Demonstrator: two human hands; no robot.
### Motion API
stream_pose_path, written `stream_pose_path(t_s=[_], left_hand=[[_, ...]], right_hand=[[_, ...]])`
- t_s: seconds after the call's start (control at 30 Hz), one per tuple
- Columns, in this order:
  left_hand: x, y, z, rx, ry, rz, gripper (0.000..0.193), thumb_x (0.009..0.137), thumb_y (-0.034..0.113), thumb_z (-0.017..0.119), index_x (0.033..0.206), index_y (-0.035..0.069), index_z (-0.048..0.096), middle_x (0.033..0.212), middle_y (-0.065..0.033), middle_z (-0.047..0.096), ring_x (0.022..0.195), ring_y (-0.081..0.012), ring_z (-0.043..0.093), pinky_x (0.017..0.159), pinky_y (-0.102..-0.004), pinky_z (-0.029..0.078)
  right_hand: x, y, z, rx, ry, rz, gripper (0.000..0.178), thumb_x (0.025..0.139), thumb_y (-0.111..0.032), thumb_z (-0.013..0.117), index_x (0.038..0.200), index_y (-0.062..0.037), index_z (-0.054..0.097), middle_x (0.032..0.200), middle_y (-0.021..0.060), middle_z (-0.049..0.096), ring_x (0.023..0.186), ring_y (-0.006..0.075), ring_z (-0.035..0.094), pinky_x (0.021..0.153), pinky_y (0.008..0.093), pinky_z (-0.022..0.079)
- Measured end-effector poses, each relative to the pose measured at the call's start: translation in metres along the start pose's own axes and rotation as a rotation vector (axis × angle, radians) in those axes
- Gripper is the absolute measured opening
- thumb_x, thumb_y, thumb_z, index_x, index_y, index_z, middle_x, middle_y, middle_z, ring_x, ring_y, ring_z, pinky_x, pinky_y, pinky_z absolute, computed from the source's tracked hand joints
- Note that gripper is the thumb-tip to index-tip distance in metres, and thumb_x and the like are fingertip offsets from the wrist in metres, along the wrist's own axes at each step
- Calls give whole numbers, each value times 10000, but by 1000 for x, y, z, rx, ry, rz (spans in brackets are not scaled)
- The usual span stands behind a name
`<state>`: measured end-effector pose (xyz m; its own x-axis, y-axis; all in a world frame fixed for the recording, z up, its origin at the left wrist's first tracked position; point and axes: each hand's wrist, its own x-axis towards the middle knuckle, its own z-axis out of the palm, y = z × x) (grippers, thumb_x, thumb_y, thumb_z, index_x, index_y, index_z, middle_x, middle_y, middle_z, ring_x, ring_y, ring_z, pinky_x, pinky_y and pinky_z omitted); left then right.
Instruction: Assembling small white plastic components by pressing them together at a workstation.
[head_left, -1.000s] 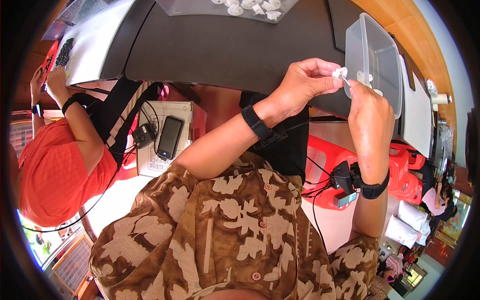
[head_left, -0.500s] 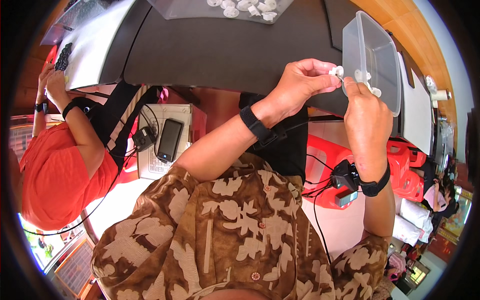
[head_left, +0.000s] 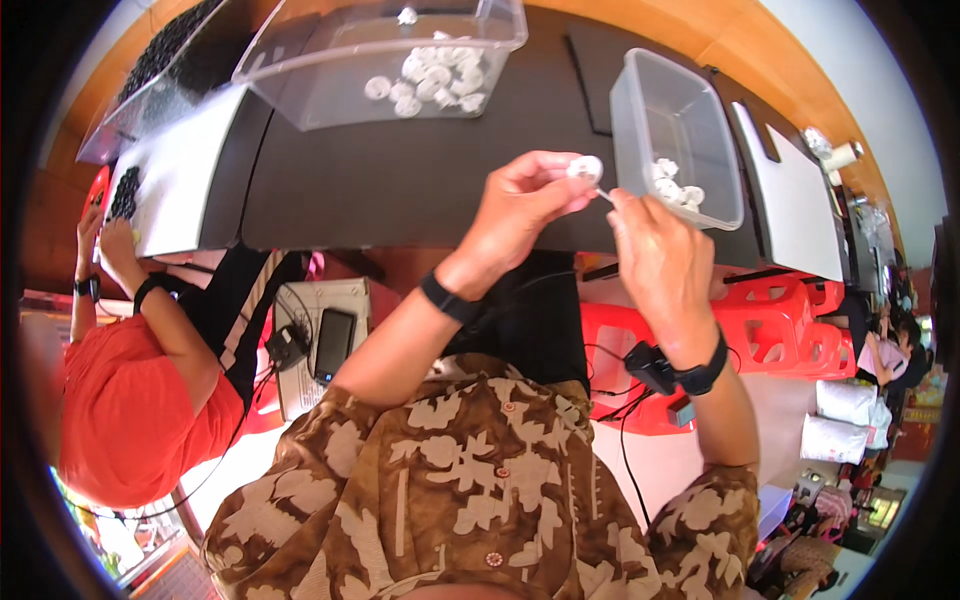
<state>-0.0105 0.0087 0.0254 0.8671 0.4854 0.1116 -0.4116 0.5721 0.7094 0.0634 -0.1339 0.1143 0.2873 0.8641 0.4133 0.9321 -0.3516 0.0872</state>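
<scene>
Dark table [head_left: 350, 190], red stools [head_left: 752, 316], left hand [head_left: 515, 213] pinching disc [head_left: 584, 166]

L hand [head_left: 525, 205] hides pt of the white pc [head_left: 586, 166]; R hand [head_left: 664, 262] covers most of the thin rod [head_left: 603, 193], too small to ID; lg clear bin [head_left: 320, 95] cut off by top edge; white pcs [head_left: 673, 188] in sm bin [head_left: 625, 110] overlap, count unclear; black bits [head_left: 125, 193] at far L too small to ID; co-worker [head_left: 150, 410] partly lost in dark L rim; bkgd ppl [head_left: 882, 357] tiny, blurred
</scene>
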Motion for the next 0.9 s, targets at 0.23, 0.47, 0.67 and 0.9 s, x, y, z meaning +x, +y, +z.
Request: stream_pose_path(t_s=[0.23,0.47,0.67,0.9], left_hand=[[8,111,1,496,87,573,234,847,24,653,1078,11,616,1033,-110,663,924,-167,645,837,-289,515],[64,200,-67,1168,114,665,255,890,33,612,1139,-21,608,1050,-55,639,958,-96,587,862,-220,447],[72,192,-82,1640,135,517,255,888,74,609,1123,-23,621,1008,-73,662,917,-126,606,845,-254,458],[70,191,-85,1591,111,548,316,898,65,589,1202,-19,576,1179,-122,622,1103,-180,577,964,-295,423]], right_hand=[[-11,52,10,263,280,262,155,798,-112,644,950,-83,641,803,101,624,700,313,615,602,393,495],[15,120,25,176,176,398,117,776,-99,612,868,-68,676,846,139,658,776,352,634,669,428,509],[43,150,48,65,-283,379,212,691,-181,733,890,-108,720,849,124,687,827,307,657,716,395,517],[41,168,70,-114,-512,330,235,691,-150,733,914,-79,714,937,134,690,869,293,672,726,386,531]])
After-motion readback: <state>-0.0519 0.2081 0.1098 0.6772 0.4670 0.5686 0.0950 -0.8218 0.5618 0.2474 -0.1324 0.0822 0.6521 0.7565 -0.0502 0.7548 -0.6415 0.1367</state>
